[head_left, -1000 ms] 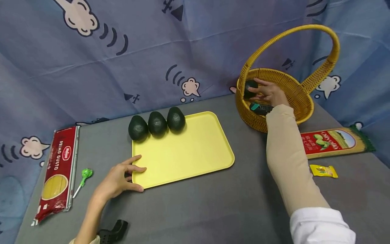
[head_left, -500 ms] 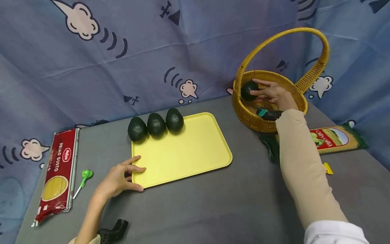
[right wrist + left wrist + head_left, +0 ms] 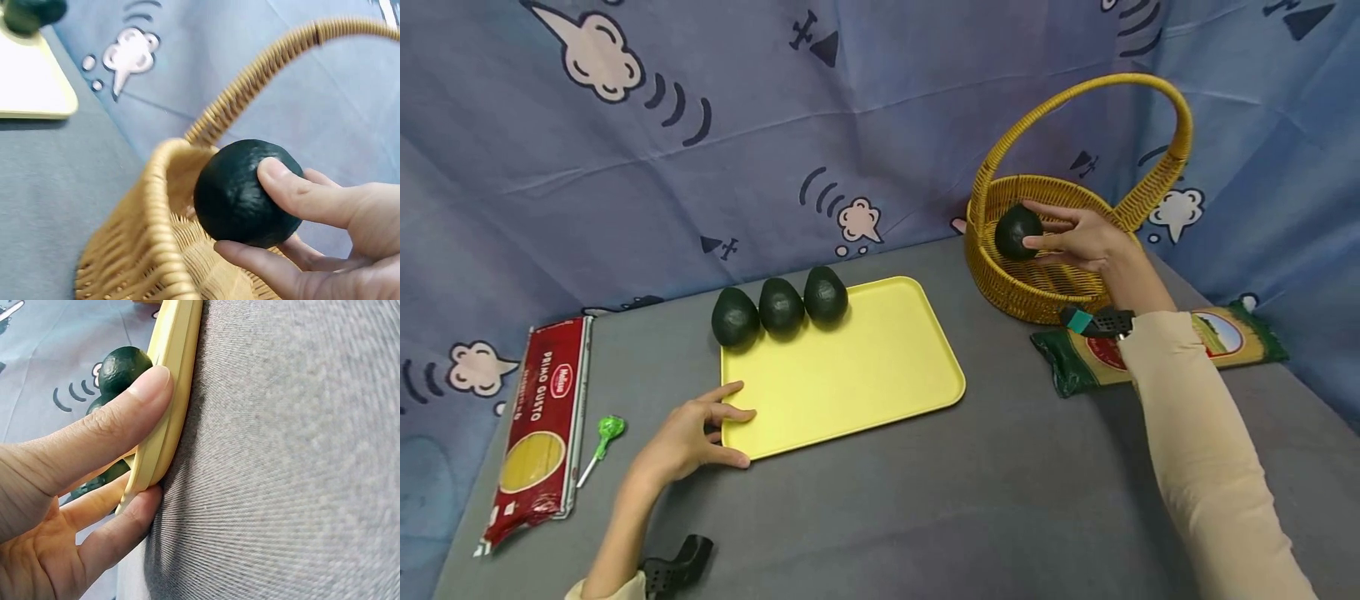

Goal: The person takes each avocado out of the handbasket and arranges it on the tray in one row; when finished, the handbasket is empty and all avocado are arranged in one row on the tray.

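My right hand (image 3: 1078, 239) grips a dark green avocado (image 3: 244, 194) between thumb and fingers, over the opening of the yellow wicker basket (image 3: 1011, 287). In the right wrist view the avocado overlaps the basket's rim. At the near left corner of the yellow tray (image 3: 850, 375), my left hand (image 3: 688, 437) holds the edge. The left wrist view has its thumb (image 3: 125, 419) on one side of the tray's rim and fingers on the other. Along the tray's far left side stand three more avocados, the middle avocado (image 3: 782, 308) close between its neighbours.
A red pasta packet (image 3: 538, 429) lies at the far left, with a green lollipop (image 3: 610, 428) beside it. Right of the tray, another pasta packet (image 3: 1225, 333) lies partly under my right forearm. A patterned blue curtain (image 3: 775, 125) hangs behind the grey table (image 3: 887, 517).
My right hand has lifted the avocado from inside the basket toward its opening, and the right forearm has swung right. The left hand stays on the tray; the head view has shifted slightly.
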The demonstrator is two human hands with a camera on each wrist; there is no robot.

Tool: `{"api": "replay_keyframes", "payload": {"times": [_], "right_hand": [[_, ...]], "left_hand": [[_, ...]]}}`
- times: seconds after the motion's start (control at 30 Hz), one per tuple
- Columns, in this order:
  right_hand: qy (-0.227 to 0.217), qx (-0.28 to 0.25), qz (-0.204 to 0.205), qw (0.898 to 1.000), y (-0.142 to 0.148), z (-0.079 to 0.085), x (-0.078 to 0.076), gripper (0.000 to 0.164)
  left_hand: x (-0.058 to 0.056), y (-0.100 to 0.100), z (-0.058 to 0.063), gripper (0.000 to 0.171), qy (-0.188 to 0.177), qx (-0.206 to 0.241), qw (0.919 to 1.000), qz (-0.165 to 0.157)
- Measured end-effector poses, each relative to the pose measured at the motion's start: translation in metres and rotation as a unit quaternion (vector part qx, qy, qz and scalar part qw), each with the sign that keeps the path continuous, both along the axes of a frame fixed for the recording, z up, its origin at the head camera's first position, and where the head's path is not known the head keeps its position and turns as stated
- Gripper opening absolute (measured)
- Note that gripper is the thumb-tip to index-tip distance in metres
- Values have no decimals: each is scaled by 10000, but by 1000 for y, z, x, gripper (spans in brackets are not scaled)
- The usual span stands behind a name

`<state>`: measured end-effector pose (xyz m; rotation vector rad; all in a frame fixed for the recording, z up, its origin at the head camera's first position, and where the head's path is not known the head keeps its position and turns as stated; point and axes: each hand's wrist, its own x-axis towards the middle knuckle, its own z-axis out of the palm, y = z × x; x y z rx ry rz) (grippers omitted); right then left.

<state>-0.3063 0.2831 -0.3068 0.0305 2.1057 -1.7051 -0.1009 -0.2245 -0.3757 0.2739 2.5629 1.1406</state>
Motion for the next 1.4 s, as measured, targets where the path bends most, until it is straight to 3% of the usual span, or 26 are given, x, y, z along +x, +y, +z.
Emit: {"api": "replay_keyframes", "payload": {"times": [0.2, 0.4, 0.53, 0.77, 0.93, 1.23, 1.4], "right_hand": [[429, -39, -72, 9990, -7, 9, 26, 71], [573, -1260, -110, 9903, -27, 7, 42, 71], [981, -1562, 241, 9825, -38, -3, 48, 68], [1350, -2172, 1142, 9600, -50, -20, 53, 68], [1425, -2158, 1531, 9538, -68, -32, 53, 69], [943, -1114, 1672, 9751, -112, -57, 43, 71], [869, -954, 1785, 9754, -131, -73, 32, 70]], "left_hand": [[-1, -1, -1, 57, 10, 77, 10000, -38], [-2, -7, 2, 57, 74, 105, 9999, -32], [-2, -8, 2, 58, 37, -3, 10000, -12], [-4, -4, 2, 58, 24, -15, 10000, -20], [-5, -4, 3, 58, 68, -5, 9999, -119], [-5, -4, 3, 57, 206, -147, 9996, -157], [-3, -1, 2, 58, 128, -123, 9998, -129]]}}
